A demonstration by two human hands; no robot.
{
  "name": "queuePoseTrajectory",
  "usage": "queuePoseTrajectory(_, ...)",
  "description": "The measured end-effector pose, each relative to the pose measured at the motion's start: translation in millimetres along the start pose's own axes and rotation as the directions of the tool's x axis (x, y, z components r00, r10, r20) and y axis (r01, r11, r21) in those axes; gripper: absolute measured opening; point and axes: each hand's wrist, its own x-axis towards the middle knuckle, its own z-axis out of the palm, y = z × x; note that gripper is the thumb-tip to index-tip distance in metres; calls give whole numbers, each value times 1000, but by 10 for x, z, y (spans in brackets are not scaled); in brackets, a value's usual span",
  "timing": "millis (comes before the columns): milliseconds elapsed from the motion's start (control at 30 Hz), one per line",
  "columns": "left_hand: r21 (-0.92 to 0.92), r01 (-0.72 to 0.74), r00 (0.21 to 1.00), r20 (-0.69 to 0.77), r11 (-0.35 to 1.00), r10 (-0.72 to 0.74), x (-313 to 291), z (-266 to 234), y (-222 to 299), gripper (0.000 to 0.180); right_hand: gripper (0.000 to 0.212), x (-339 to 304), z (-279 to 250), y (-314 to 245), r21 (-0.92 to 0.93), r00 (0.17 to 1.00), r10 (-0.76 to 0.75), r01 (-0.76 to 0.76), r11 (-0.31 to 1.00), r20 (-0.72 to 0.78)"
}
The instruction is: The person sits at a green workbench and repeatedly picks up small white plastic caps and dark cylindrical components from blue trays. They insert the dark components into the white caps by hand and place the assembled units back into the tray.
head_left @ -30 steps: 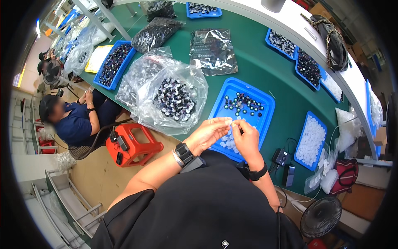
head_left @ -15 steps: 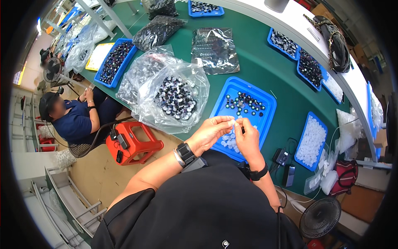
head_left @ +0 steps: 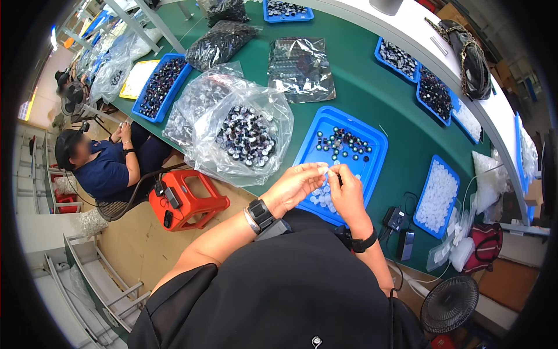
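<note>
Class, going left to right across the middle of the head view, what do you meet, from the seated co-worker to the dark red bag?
Seated co-worker, red stool, left hand, right hand, small black box, white pieces in their blue tray, dark red bag.

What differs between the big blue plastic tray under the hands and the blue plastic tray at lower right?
The big blue tray looks wider than the lower right tray. The big tray holds dark and whitish pieces; the lower right tray, only white pieces. Both lie on the green tabletop.
</note>
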Motion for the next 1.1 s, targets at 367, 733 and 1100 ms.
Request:
queuePoseTrajectory(367,-194,61,998,15,979,-60,28,-82,-30,15,6,-20,49,40,3,997,-51,51,999,-57)
queuePoseTrajectory(733,-202,85,996,41,976,-78,8,-33,-16,14,7,-24,104,39,-74,990,-92,84,994,-110)
queuePoseTrajectory(1100,-224,68,998,33,972,-62,36,-53,-40,14,8,-46,132,58,-140,980,-138,119,983,-141)
